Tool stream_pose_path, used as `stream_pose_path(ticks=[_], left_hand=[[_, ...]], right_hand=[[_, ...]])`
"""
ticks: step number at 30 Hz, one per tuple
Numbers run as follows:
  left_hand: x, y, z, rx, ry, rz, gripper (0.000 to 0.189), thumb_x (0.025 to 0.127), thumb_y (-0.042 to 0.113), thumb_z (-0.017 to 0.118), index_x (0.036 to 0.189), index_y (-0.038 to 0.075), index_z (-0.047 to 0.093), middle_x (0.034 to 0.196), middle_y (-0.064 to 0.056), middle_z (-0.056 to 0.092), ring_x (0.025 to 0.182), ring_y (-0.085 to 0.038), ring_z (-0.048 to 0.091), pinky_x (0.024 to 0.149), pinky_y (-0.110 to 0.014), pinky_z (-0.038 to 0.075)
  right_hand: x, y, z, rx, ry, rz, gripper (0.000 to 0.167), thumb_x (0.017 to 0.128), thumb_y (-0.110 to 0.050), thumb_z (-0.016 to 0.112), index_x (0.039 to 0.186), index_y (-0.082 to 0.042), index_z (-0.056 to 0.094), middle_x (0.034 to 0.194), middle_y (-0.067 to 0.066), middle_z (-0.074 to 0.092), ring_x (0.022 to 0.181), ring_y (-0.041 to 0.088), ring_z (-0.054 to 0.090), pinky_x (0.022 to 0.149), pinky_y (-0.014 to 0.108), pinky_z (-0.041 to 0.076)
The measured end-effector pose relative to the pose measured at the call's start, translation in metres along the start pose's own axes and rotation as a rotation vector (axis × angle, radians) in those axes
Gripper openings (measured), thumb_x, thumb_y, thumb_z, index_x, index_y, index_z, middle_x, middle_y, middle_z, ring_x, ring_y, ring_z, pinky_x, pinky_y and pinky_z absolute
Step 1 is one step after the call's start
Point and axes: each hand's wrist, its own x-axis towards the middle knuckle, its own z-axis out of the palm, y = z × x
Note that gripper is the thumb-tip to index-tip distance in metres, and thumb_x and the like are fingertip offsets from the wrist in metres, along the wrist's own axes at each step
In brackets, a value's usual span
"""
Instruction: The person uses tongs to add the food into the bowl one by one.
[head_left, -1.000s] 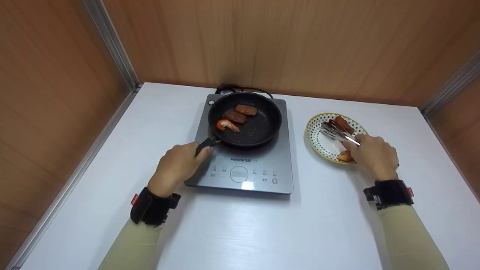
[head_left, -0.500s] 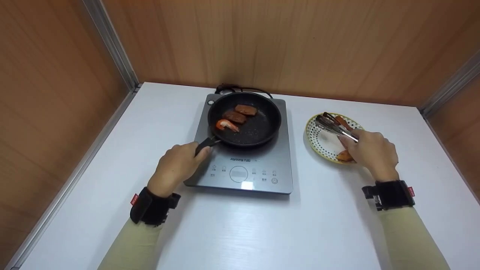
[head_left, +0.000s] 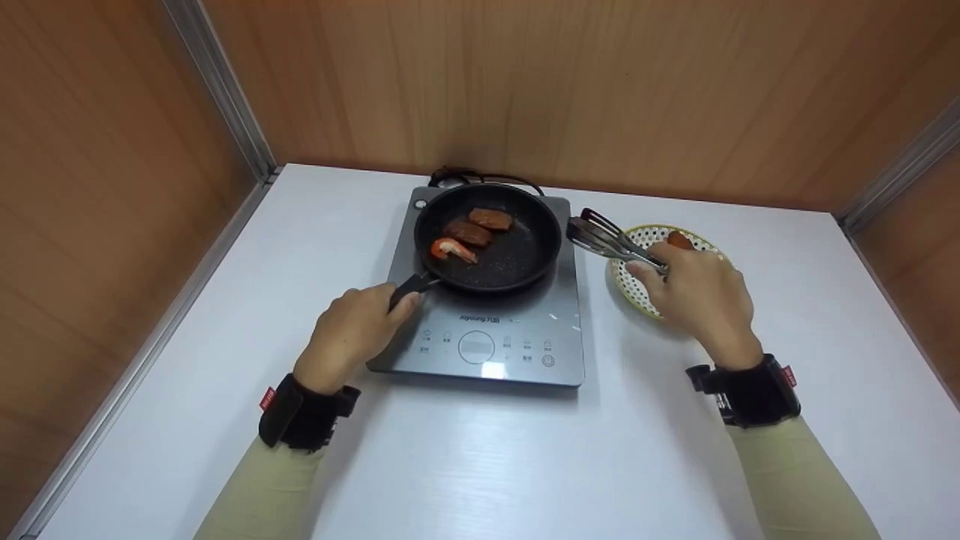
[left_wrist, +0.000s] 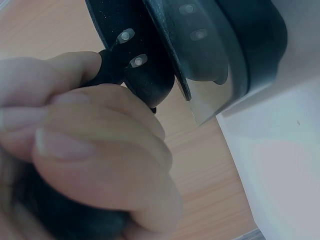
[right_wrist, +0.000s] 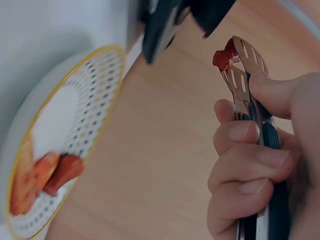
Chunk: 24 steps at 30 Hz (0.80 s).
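Head view: silver slotted metal tongs [head_left: 613,242] in mid-air, just beside the right rim of the round black frying pan [head_left: 521,259], glossy dark-red chunk of food [right_wrist: 225,59] aboard.
Right hand [head_left: 697,292]: fingers curled snugly round the tongs, thumb pressed along one arm, chunk pinched between the slotted heads. Left hand [head_left: 356,326]: wrapped round the straight black pan handle [head_left: 410,289], pan sitting on the rectangular glossy grey hob [head_left: 480,349]. Steady now! Probably best: squeeze evenly, lift over the rim, lower into the bare right side, well apart from the curled orange shrimp [head_left: 454,250] and two oblong brown meat slabs [head_left: 491,218], then ease off gently.
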Motion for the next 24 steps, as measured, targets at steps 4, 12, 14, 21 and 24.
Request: stream_pose_path(ticks=[4, 12, 14, 21, 24], left_hand=[[0.0, 0.0, 0.0, -0.001, 0.003, 0.002, 0.043, 0.112, 0.042, 0.052, 0.083, 0.011, 0.053, 0.069, -0.001, 0.044, 0.064, -0.021, 0.048, 0.056, -0.033, 0.032], [0.001, 0.0, -0.001, 0.001, 0.001, 0.0, 0.042, 0.112, 0.042, 0.052, 0.084, 0.011, 0.054, 0.069, -0.001, 0.044, 0.063, -0.021, 0.048, 0.055, -0.033, 0.032], [0.002, 0.0, -0.001, 0.005, 0.001, -0.002, 0.042, 0.112, 0.042, 0.052, 0.084, 0.011, 0.054, 0.069, -0.001, 0.045, 0.064, -0.021, 0.049, 0.055, -0.033, 0.032], [0.001, -0.001, -0.001, 0.008, 0.001, -0.003, 0.042, 0.112, 0.043, 0.052, 0.084, 0.011, 0.054, 0.069, -0.002, 0.044, 0.064, -0.023, 0.05, 0.055, -0.034, 0.032], [0.002, -0.001, -0.001, 0.011, -0.004, 0.0, 0.042, 0.112, 0.043, 0.051, 0.085, 0.011, 0.054, 0.07, -0.002, 0.043, 0.064, -0.023, 0.049, 0.055, -0.034, 0.032]], right_hand=[[0.002, -0.027, 0.002, 0.025, 0.02, -0.059, 0.035, 0.102, -0.051, 0.067, 0.104, -0.017, 0.075, 0.067, 0.005, 0.058, 0.06, 0.029, 0.057, 0.049, 0.044, 0.038], [0.008, -0.077, 0.01, 0.049, -0.093, -0.094, 0.036, 0.103, -0.054, 0.065, 0.097, -0.018, 0.069, 0.07, 0.003, 0.057, 0.065, 0.027, 0.057, 0.052, 0.041, 0.038], [0.011, -0.087, 0.013, 0.045, -0.115, -0.104, 0.038, 0.103, -0.055, 0.064, 0.101, -0.018, 0.071, 0.072, 0.004, 0.06, 0.067, 0.027, 0.059, 0.053, 0.042, 0.042], [0.024, -0.117, 0.024, 0.012, -0.167, -0.117, 0.045, 0.103, -0.058, 0.062, 0.116, -0.018, 0.075, 0.087, 0.011, 0.073, 0.076, 0.034, 0.07, 0.062, 0.052, 0.051], [0.029, -0.126, 0.029, -0.007, -0.178, -0.106, 0.045, 0.103, -0.06, 0.061, 0.116, -0.02, 0.076, 0.093, 0.013, 0.075, 0.078, 0.037, 0.071, 0.063, 0.054, 0.052]])
